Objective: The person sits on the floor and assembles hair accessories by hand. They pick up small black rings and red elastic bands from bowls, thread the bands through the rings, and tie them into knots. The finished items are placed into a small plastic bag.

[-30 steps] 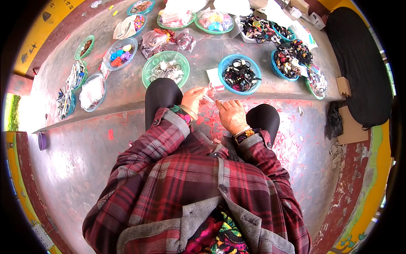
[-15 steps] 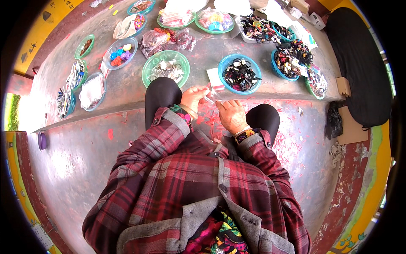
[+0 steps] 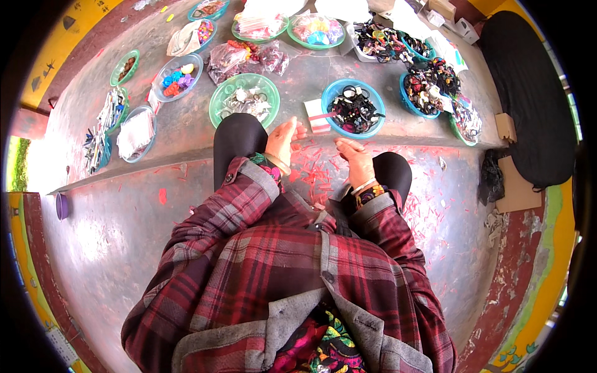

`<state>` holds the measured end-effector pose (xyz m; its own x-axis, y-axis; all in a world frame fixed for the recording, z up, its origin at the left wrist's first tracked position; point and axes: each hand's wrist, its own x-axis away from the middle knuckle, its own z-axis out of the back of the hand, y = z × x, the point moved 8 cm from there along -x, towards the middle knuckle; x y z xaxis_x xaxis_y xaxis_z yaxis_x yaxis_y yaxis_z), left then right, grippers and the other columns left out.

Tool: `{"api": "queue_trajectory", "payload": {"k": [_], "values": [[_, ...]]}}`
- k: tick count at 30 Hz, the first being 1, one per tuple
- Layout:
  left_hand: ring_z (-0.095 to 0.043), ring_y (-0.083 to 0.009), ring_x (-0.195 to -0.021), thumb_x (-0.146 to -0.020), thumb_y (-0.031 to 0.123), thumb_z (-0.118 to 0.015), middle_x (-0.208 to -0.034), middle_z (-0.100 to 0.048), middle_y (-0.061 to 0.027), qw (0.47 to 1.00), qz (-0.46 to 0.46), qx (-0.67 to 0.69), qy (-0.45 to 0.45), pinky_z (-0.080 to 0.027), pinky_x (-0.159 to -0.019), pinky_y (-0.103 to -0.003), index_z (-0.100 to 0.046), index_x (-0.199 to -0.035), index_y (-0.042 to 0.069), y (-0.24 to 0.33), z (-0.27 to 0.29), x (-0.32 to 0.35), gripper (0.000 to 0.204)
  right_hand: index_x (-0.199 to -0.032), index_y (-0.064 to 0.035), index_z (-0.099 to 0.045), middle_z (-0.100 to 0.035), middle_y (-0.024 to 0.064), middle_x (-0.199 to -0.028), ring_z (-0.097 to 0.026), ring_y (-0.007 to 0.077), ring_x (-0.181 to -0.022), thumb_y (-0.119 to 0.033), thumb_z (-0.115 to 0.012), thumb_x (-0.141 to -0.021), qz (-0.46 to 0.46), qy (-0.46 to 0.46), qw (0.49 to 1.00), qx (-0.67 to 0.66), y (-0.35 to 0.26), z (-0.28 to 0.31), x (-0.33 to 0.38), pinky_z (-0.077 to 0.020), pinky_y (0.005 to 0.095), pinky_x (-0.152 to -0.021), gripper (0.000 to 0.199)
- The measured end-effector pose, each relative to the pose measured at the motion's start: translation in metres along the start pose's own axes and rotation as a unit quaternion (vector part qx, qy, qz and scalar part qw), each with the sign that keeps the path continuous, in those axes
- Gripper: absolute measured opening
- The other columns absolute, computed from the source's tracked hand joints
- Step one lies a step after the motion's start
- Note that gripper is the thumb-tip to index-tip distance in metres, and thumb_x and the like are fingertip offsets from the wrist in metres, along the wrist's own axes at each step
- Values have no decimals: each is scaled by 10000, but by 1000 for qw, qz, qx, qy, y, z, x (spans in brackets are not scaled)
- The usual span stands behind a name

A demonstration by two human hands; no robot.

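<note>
- Head view: the left hand is up by the knee, fingers loosely curled. I cannot tell if it pinches anything.
- The right hand is just across from it, apart from it. Its fingers are bent a little, and I cannot tell if they grip anything.
- A small red and white striped card lies just past the left fingertips, on the grey step.
- Right beside the card, just beyond the right fingertips, sits a blue bowl. It is full of dark hair bands.
- To the left of the left fingers sits a green bowl. It has pale, shiny little rings and bits in it.
- Farther left of the fingers is a clear blue bowl with bright coloured pieces: blue, orange, purple.
- Near that, a small bowl has a white packet in it.
- Far past the fingers, two clear bags of red and dark beads lie on the step.
- At the back sits a green plate with pastel coloured things.
- To the right, beyond the right fingers, more blue bowls are heaped with dark bands and colourful clips.
- Little red scraps lie on the floor between and under the two hands.
</note>
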<state>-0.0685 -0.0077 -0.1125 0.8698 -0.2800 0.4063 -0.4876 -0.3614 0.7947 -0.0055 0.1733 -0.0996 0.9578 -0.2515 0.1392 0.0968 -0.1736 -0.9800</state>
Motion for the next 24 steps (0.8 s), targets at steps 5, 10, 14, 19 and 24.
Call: {"api": "queue_trajectory", "payload": {"k": [5,10,14,19,24], "values": [[-545,-87,-718,-844,289,-558,-882,-596,-41,986,70,-53,-144,-432,-597,-212,-559,-1001,44,-28,-23,2,291,-900,-65,-633,-622,21,-808,-562,118,-756,-143,-617,-778,-176,0,965,-196,18,2,3,-407,262,-718,146],[-533,-68,-653,-826,200,-578,-853,-616,-38,974,20,-144,-171,-428,-578,-202,-599,-944,31,-26,-29,3,207,-909,-17,-630,-636,62,-820,-591,141,-736,-134,-618,-771,-171,-73,975,-119,26,-11,7,-441,261,-716,182],[-535,-71,-654,-809,192,-596,-807,-626,-41,977,5,-161,-138,-419,-576,-202,-618,-898,25,-22,-22,0,191,-931,14,-625,-641,86,-841,-599,147,-765,-129,-599,-779,-160,-145,976,-41,24,-23,10,-451,267,-740,210],[-531,-74,-642,-789,191,-614,-771,-629,-41,967,0,-202,-157,-406,-569,-203,-629,-873,17,-22,-24,3,193,-919,4,-630,-640,76,-829,-597,146,-768,-138,-599,-780,-172,-133,975,-41,17,-24,12,-449,267,-746,201],[-525,-73,-632,-771,194,-632,-742,-627,-30,962,-10,-220,-162,-402,-562,-202,-636,-853,15,-24,-23,1,197,-914,-2,-632,-640,66,-822,-592,138,-770,-148,-600,-783,-166,-148,974,-40,21,-25,12,-443,261,-748,199]]}}
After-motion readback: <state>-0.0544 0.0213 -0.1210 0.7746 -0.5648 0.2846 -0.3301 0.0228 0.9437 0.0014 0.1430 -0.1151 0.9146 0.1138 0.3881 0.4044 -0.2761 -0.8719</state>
